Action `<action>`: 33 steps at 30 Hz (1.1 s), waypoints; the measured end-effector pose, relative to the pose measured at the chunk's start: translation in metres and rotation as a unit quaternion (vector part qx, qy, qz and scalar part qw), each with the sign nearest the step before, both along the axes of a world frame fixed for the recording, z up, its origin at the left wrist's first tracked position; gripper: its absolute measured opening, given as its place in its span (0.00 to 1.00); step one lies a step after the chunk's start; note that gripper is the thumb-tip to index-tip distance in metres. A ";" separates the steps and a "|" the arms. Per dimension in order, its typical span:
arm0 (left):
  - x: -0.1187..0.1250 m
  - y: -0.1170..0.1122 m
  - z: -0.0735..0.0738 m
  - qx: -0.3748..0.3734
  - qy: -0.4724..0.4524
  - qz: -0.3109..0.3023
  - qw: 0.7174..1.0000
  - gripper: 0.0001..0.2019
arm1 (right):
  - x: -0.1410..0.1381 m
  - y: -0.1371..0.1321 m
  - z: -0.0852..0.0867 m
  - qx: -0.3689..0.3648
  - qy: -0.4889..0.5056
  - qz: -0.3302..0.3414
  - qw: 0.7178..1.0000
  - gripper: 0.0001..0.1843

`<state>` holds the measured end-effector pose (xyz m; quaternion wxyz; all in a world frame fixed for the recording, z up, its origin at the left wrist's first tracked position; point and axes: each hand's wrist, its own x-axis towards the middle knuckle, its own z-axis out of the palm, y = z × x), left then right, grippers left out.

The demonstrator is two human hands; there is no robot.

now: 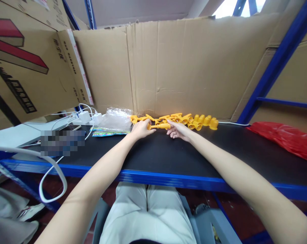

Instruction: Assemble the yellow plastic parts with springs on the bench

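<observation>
A slim yellow plastic piece (161, 125) lies level between my two hands, just above the black tabletop. My left hand (141, 129) is closed round its left end, the thumb pointing right. At the other end, my right hand (180, 130) pinches the piece between thumb and forefinger, with the remaining fingers loosely curled. Right behind the hands runs a pile of yellow stick-like parts (177, 115). Yellow cup-shaped parts (206, 121) stand and lie to the right of the pile. The exact kind of these parts is too small to tell.
A clear plastic bag (115, 119) lies left of my hands, near white chargers (84, 117) with cables. A red plastic bag (283, 137) rests at the right. Behind stands a cardboard wall (199, 67); a blue metal edge (168, 178) borders the table's front.
</observation>
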<state>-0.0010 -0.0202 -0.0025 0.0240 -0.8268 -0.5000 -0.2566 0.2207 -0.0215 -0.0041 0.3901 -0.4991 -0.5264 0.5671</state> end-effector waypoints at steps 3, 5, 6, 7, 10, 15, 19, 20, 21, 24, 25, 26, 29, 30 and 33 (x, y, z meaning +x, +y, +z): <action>0.002 -0.001 0.000 0.013 -0.040 -0.022 0.999 0.32 | 0.001 -0.002 0.012 -0.005 0.084 -0.030 0.996 0.13; 0.004 -0.002 0.001 0.027 -0.072 -0.031 0.997 0.38 | 0.007 -0.003 0.025 0.015 0.117 -0.061 0.991 0.10; 0.004 -0.002 0.002 0.031 -0.081 -0.033 0.996 0.39 | 0.011 -0.003 0.032 0.032 0.119 -0.081 0.989 0.10; 0.004 -0.002 0.002 0.031 -0.082 -0.033 0.996 0.38 | 0.017 -0.002 0.039 0.053 0.114 -0.104 0.987 0.10; 0.002 0.000 0.002 0.006 -0.046 -0.033 0.998 0.27 | 0.034 0.003 0.057 0.132 0.083 -0.186 0.970 0.09; 0.001 0.002 -0.001 -0.025 0.010 -0.038 0.999 0.12 | 0.047 0.024 0.061 0.262 -0.067 -0.293 0.917 0.16; 0.002 0.002 -0.003 -0.042 0.015 -0.046 0.998 0.11 | 0.042 0.036 0.047 0.379 -0.317 -0.312 0.811 0.18; 0.002 0.002 -0.003 -0.046 0.016 -0.047 0.998 0.11 | 0.039 0.037 0.042 0.396 -0.370 -0.303 0.784 0.18; 0.002 0.002 -0.003 -0.050 0.018 -0.048 0.997 0.11 | 0.036 0.037 0.037 0.410 -0.414 -0.289 0.760 0.18; 0.002 0.004 -0.004 -0.054 0.024 -0.051 0.997 0.11 | 0.024 0.039 0.023 0.441 -0.506 -0.238 0.702 0.18; 0.002 0.004 -0.004 -0.054 0.025 -0.053 0.997 0.11 | 0.020 0.039 0.019 0.449 -0.528 -0.222 0.686 0.18; 0.002 0.004 -0.004 -0.054 0.027 -0.056 0.997 0.11 | 0.015 0.040 0.015 0.454 -0.546 -0.206 0.673 0.18; 0.003 0.005 -0.004 -0.056 0.031 -0.058 0.996 0.11 | 0.002 0.041 0.008 0.462 -0.587 -0.170 0.643 0.18; 0.003 0.004 -0.004 -0.057 0.032 -0.057 0.996 0.11 | -0.001 0.041 0.006 0.460 -0.600 -0.161 0.634 0.18; 0.004 0.004 -0.003 -0.060 0.033 -0.055 0.996 0.11 | -0.010 0.043 0.003 0.426 -0.647 -0.138 0.617 0.17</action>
